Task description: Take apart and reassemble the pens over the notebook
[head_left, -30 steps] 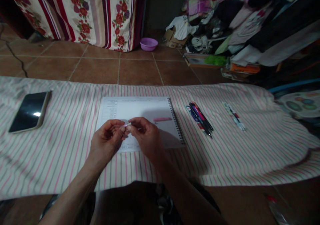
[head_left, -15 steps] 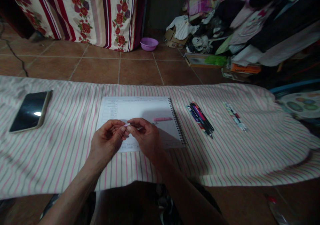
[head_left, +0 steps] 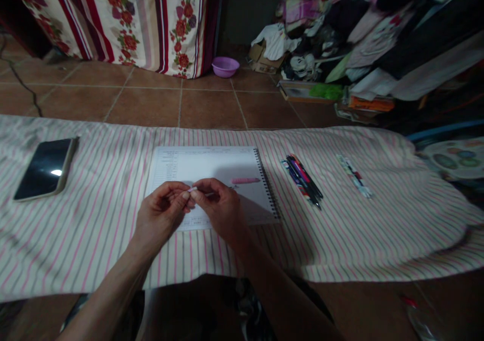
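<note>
Both hands meet over the lower half of a spiral notebook (head_left: 215, 159) that lies open on the striped cloth. My left hand (head_left: 162, 207) pinches a small pale pinkish piece (head_left: 192, 189) between thumb and forefinger. From the other side my right hand (head_left: 223, 207) pinches the same piece; the fingers cover most of it, and its exact kind is too small to tell. A pink pen barrel (head_left: 244, 180) lies on the page just beyond my right hand, beside a tiny dark bit by the knuckles.
Several pens (head_left: 302, 179) lie in a bunch right of the notebook, with patterned slim pens (head_left: 354, 176) farther right. A phone (head_left: 45, 169) rests at the left on the striped cloth (head_left: 106, 179). Beyond are a purple basin (head_left: 226, 67) and piled clothes (head_left: 325, 18).
Almost nothing differs. My fingertips have shifted very slightly around the small pale piece; the notebook and pens stay put.
</note>
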Tool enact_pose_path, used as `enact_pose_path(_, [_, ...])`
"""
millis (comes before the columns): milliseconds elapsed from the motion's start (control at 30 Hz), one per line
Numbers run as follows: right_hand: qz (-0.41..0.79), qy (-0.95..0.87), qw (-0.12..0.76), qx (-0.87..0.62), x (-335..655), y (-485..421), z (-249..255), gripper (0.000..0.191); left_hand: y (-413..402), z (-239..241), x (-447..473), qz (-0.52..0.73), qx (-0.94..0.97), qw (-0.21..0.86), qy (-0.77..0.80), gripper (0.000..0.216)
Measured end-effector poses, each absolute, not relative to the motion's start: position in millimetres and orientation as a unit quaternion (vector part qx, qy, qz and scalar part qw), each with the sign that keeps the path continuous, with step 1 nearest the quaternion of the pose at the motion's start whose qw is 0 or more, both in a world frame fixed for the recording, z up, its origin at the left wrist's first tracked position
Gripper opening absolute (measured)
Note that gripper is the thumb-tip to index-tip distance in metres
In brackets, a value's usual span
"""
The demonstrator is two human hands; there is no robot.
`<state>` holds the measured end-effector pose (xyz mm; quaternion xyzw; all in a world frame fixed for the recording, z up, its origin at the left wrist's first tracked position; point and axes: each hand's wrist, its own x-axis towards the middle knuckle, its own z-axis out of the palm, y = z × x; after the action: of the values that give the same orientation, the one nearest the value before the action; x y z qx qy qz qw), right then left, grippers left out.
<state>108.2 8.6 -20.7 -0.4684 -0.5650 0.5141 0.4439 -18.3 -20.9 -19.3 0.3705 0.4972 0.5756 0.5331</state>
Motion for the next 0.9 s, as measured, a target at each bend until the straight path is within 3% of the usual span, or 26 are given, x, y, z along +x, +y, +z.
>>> enact_pose_path(500, [0.497, -0.566, 0.423, -0.504, 110.2, 11.6, -17.5, 0.011, -21.9, -15.2, -22.1, 0.561, 0.363, 0.546, 0.506, 0.021])
enact_pose_path(800, [0.451, -0.566, 0.447, -0.525, 115.3, 16.7, -19.7, 0.012, -17.5, -19.4, -47.7, 0.521, 0.459, 0.337, 0.635, 0.016])
enact_pose_path(900, [0.439, -0.569, 0.45, -0.531, 116.2, 17.3, -20.6, 0.011, -15.6, -23.8, -59.2, 0.457, 0.579, 0.235, 0.633, 0.013])
